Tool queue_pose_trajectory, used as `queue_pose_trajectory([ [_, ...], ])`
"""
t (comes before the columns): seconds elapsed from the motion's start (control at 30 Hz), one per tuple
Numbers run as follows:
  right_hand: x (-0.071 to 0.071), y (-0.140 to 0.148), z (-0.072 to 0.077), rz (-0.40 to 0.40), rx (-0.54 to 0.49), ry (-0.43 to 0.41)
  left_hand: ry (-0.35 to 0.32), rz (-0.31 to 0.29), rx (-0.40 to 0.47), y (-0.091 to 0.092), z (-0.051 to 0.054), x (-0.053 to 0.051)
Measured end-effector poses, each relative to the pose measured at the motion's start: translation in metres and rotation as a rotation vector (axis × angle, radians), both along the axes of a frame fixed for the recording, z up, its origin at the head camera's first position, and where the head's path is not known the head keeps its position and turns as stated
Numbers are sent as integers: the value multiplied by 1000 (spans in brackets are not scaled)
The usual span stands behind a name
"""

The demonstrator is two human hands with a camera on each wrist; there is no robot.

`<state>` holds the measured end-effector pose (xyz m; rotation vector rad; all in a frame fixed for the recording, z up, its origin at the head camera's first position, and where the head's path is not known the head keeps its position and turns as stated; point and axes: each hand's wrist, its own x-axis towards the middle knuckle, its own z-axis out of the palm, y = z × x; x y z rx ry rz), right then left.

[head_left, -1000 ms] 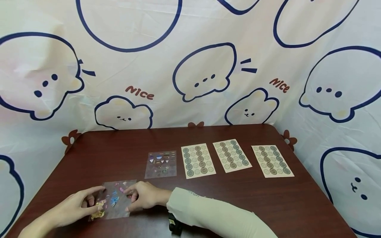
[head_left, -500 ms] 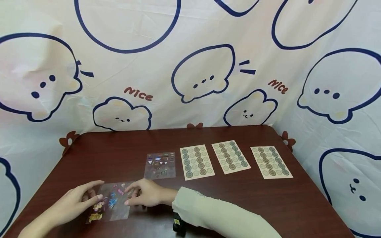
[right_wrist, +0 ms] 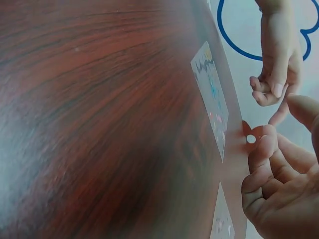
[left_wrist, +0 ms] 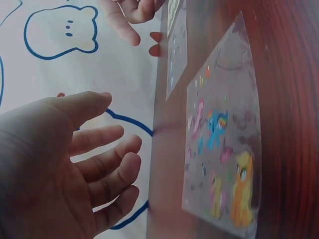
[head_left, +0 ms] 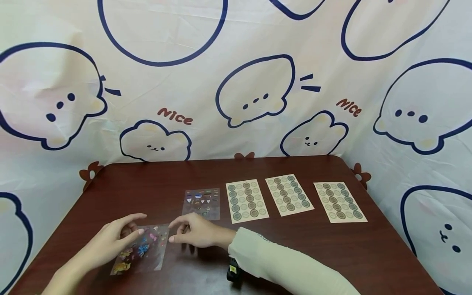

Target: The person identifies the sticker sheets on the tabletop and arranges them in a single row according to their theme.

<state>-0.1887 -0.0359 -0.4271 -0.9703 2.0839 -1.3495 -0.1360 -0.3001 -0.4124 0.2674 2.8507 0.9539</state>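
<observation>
A clear sheet of cartoon pony stickers lies flat on the dark wood table; blue, yellow and pink figures show on it in the left wrist view. Over its upper left part hovers my left hand, fingers loosely bent and thumb apart, holding nothing. Just past the sheet's right edge is my right hand, raised above the table with its fingers loosely curled. In the right wrist view, nothing shows between that hand's thumb and fingers. Both hands are apart from the stickers.
Behind my right hand lies a second clear sticker sheet, partly covered by it. To its right are three cream sheets of round stickers: one, another and a third. A patterned cloth hangs behind the table.
Both hands have come up off the pony sticker sheet. My right hand has drawn away to the right, and my left hand has risen slightly. The sheet now lies by itself.
</observation>
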Motion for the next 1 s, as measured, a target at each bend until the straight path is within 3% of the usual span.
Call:
queue_pose_trajectory([
  [0.33,-12,16,0,-28,16,56,6,-14,81,18,-9,-13],
  [0.67,-18,36,0,-91,-2,42,27,-56,79,36,0,-28],
  [1.0,-29,52,-6,-119,0,75,-3,-77,73,46,-1,-38],
])
